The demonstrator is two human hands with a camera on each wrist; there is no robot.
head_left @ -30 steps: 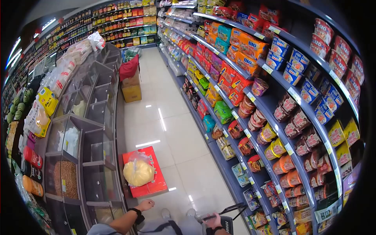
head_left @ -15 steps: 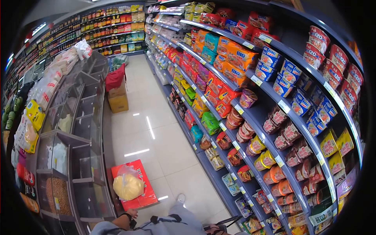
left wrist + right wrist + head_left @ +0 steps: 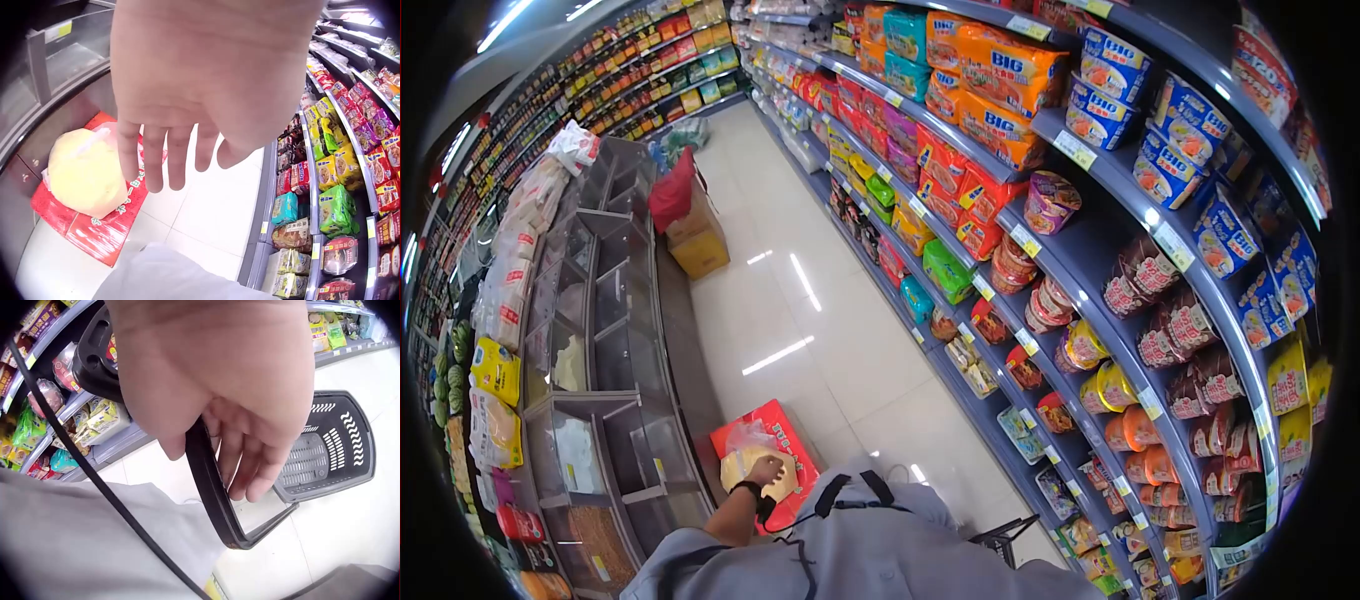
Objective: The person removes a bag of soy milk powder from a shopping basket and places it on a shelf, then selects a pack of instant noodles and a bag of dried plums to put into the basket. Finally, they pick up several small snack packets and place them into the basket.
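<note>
My left hand (image 3: pixel 766 474) reaches down over a clear plastic bag of pale yellow contents (image 3: pixel 87 175), overlapping it in the head view. In the left wrist view the fingers (image 3: pixel 178 159) extend loosely, with nothing in them, and the bag lies off to one side. That bag sits on a flat red box (image 3: pixel 780 425) with printed lettering, on the floor. My right hand (image 3: pixel 219 381) grips the black handle (image 3: pixel 209 487) of a shopping basket (image 3: pixel 353 440). The basket hangs beside the leg, its slotted inside visible. The torso hides the right hand in the head view.
Clear-fronted bulk bins (image 3: pixel 630 350) line the left side. Shelves of instant noodles (image 3: pixel 1000 80) run along the right. Between them stretches a tiled aisle (image 3: pixel 800 310), with a cardboard box (image 3: pixel 700 245) under a red cloth (image 3: pixel 672 190) further along.
The body has bent and stepped toward the red box. My left hand has moved from the box's near edge to over the bag. The right hand has dropped out of the head view.
</note>
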